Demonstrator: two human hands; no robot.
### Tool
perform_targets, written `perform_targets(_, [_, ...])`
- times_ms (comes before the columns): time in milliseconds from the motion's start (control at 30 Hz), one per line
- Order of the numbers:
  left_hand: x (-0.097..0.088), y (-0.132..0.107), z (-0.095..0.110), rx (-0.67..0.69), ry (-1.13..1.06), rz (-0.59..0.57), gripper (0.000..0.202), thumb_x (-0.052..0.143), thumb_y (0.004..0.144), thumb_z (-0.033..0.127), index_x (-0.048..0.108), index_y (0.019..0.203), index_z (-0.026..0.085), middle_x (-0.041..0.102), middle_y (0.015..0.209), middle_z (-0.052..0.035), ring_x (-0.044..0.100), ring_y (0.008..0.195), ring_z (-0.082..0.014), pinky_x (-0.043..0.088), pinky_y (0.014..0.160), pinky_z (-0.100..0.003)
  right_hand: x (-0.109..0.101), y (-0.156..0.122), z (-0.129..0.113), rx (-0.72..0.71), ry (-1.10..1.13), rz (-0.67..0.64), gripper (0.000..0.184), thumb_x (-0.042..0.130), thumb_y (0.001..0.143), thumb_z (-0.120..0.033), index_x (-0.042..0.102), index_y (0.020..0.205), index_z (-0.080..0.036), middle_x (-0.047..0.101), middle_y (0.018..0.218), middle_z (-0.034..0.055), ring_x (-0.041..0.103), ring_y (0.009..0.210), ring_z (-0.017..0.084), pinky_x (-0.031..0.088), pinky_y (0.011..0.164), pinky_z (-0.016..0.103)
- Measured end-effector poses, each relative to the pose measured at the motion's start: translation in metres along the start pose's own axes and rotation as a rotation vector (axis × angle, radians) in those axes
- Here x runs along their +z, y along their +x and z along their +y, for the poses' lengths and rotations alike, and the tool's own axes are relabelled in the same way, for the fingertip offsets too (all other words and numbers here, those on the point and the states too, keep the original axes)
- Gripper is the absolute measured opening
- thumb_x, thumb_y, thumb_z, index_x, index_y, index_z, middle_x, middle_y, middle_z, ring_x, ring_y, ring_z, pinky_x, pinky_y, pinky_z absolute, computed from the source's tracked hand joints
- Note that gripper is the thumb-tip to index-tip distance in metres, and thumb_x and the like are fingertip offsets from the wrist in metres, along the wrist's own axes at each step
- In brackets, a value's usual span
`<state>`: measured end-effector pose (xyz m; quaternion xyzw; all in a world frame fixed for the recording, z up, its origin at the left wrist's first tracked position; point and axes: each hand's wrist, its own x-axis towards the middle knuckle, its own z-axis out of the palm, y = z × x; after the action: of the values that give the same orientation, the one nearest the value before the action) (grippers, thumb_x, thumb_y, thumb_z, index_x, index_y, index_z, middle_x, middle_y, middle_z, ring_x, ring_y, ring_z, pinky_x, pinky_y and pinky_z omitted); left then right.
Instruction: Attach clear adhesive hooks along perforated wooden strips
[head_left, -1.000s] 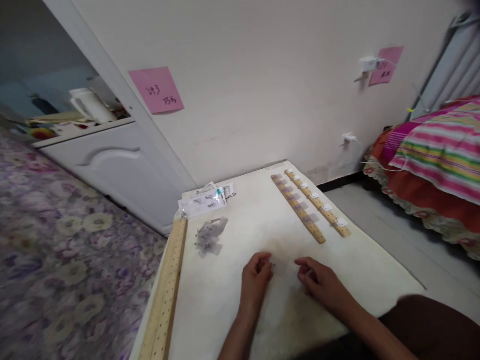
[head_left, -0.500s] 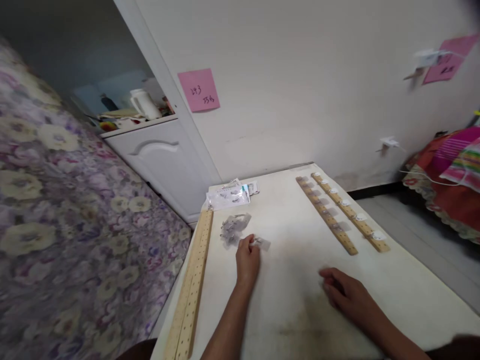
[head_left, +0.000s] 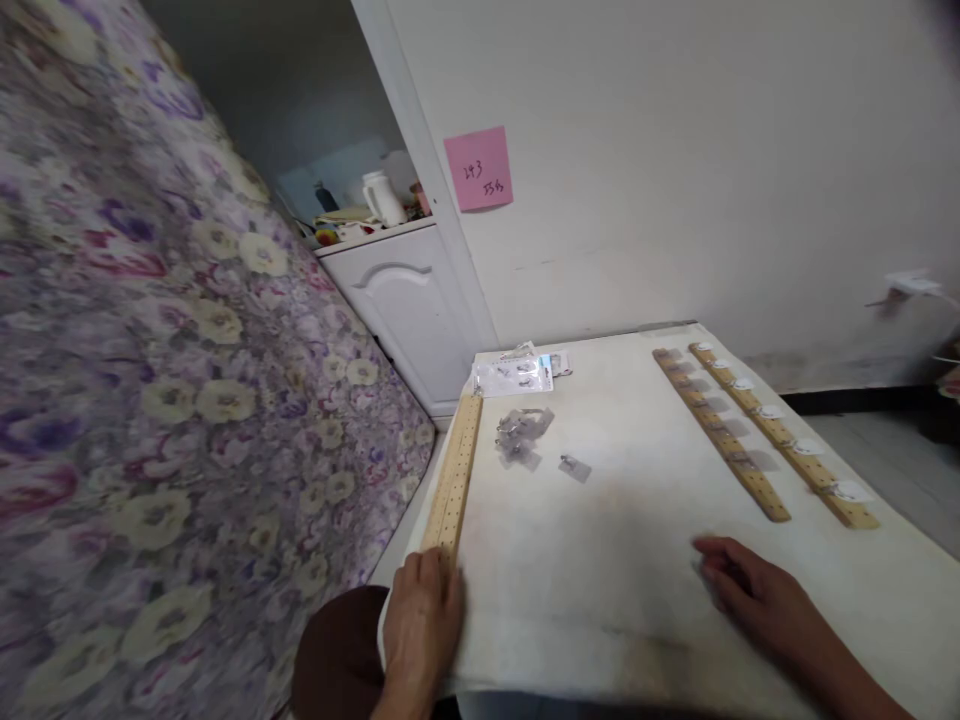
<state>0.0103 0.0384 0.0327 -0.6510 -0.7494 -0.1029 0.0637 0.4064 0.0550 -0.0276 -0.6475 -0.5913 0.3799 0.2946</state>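
Observation:
My left hand (head_left: pixel 421 612) is closed around the near end of the pale wooden strips with rows of holes (head_left: pixel 459 460), which lie side by side along the table's left edge. My right hand (head_left: pixel 746 585) rests loosely curled over the right part of the table, with a gap between thumb and index finger and nothing visible in it. A small metal hook on a clear square backing (head_left: pixel 575 467) lies alone near the middle. Beyond it to the left is a pile of similar hooks on clear backings (head_left: pixel 520 435).
Two wooden strips fitted with hooks, a left one (head_left: pixel 720 435) and a right one (head_left: pixel 784 437), lie on the table's right side. Clear packaging (head_left: pixel 514 375) sits at the far left corner. A floral curtain (head_left: pixel 225 400) hangs left; a white wall (head_left: pixel 637 170) stands behind.
My left hand has let go of the single hook and moved back and left onto the wooden strips' near end. My view has turned left; my right hand stays much the same.

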Motion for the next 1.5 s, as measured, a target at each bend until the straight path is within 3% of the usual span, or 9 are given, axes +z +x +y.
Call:
perform_targets(133, [-0.009,-0.014,-0.007,-0.016,0.188,-0.075,0.021,0.042,0.087,0.030,0.055,0.094,0.016,0.057,0.091,-0.0087,0.054,0.089,-0.0231,0.042,0.082,-0.035,0.001,-0.001,0.004,-0.027,-0.021,-0.026,0.037,0.042,0.084,-0.047,0.056,0.107,-0.021,0.067,0.075,0.0020,0.062,0.063,0.019,0.048,0.067,0.032])
perform_targets(433, [-0.017,-0.006,0.006,-0.107,0.347,-0.185,0.026,0.042,0.086,0.032,0.056,0.093,0.012,0.061,0.092,-0.0117,0.061,0.088,-0.0267,0.044,0.073,-0.034,0.000,-0.003,-0.002,-0.027,-0.021,0.020,0.036,0.045,0.080,-0.045,0.060,0.103,-0.021,0.069,0.077,0.0018,0.064,0.064,0.019,0.049,0.064,0.030])
perform_targets(733, [-0.021,-0.015,0.006,-0.128,0.345,-0.215,0.026,0.041,0.087,0.033,0.056,0.093,0.013,0.063,0.092,-0.0114,0.062,0.088,-0.0257,0.045,0.070,-0.032,-0.001,-0.003,0.001,-0.065,-0.068,0.036,0.038,0.045,0.081,-0.045,0.060,0.106,-0.020,0.070,0.087,0.0054,0.066,0.078,0.023,0.050,0.072,0.032])
perform_targets(900, [-0.029,-0.035,-0.004,-0.110,0.196,-0.254,0.021,0.044,0.086,0.031,0.056,0.095,0.017,0.062,0.094,-0.0081,0.061,0.090,-0.0215,0.044,0.075,-0.029,-0.003,-0.004,0.005,-0.064,-0.089,0.037,0.040,0.046,0.080,-0.047,0.061,0.106,-0.021,0.071,0.088,0.0059,0.066,0.080,0.024,0.050,0.074,0.033])
perform_targets(1200, [-0.016,-0.069,-0.024,-0.111,-0.022,-0.155,0.024,0.046,0.085,0.021,0.053,0.108,0.023,0.058,0.106,-0.0043,0.058,0.094,-0.0176,0.042,0.081,-0.026,-0.005,-0.006,0.009,-0.046,-0.118,0.022,0.042,0.048,0.078,-0.051,0.060,0.107,-0.022,0.071,0.088,0.0064,0.066,0.083,0.026,0.050,0.074,0.036])
perform_targets(1500, [-0.017,-0.057,-0.028,-0.010,0.101,-0.095,0.020,0.043,0.087,0.021,0.059,0.099,0.021,0.057,0.092,-0.0046,0.054,0.088,-0.0196,0.039,0.076,-0.029,-0.005,-0.006,0.011,-0.028,-0.150,-0.006,0.044,0.046,0.080,-0.052,0.057,0.109,-0.022,0.070,0.089,0.0059,0.066,0.079,0.025,0.050,0.072,0.035])
